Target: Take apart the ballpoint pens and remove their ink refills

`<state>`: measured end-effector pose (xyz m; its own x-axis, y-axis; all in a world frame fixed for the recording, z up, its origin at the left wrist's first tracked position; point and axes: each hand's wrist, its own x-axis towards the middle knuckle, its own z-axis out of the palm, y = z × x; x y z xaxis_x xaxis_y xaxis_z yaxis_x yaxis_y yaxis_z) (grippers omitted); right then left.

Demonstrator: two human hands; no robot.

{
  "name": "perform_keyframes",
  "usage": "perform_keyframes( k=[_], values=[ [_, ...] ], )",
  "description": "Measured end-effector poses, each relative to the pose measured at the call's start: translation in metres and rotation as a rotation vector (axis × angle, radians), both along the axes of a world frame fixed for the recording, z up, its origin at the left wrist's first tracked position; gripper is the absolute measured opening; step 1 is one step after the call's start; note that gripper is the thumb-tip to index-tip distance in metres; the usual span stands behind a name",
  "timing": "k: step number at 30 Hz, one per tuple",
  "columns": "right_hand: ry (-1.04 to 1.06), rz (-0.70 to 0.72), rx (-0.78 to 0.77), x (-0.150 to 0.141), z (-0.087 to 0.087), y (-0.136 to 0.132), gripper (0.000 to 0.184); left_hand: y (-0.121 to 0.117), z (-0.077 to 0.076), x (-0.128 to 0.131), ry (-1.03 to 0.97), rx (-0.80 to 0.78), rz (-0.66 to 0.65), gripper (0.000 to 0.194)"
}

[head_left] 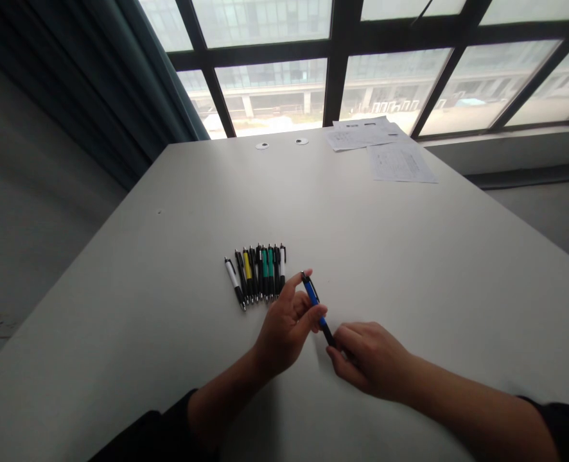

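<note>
A blue and black click pen [310, 290] is held tilted between my two hands, above the table. My left hand [284, 327] grips its barrel with the thumb, and a fingertip touches the clicker end. The fingers of my right hand [368, 359] are closed around the lower, black end, so the tip is hidden. Just beyond my left hand lies a row of several pens [258, 273], side by side, with white, black, yellow and green barrels. A white pen [232, 274] lies slightly apart at the row's left end.
The white table [192, 372] reaches to the window. Printed papers [390, 151] lie at its far right edge. Two round cable-hole covers [262, 146] sit along the far edge. A dark curtain [96, 70] hangs at the left.
</note>
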<state>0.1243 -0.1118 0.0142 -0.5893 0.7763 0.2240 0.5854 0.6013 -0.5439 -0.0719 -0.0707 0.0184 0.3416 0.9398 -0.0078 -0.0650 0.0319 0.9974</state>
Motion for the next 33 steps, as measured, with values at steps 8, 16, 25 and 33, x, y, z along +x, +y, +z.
perform_keyframes(
  k=[8,16,25,33],
  values=[
    [-0.297,-0.087,0.107,0.007,-0.005,0.009,0.04,0.001,-0.002,-0.001,0.071,-0.054,-0.029,0.073],
    [-0.594,-0.623,0.024,0.082,-0.003,0.055,0.039,0.002,-0.006,-0.008,0.385,0.103,-0.273,0.055],
    [-0.759,-0.686,-0.119,0.092,0.002,0.052,0.039,0.002,-0.005,-0.01,0.443,0.169,-0.312,0.043],
    [-0.802,-0.722,-0.158,0.108,0.001,0.049,0.042,0.004,-0.003,-0.009,0.463,0.201,-0.334,0.039]
  ],
)
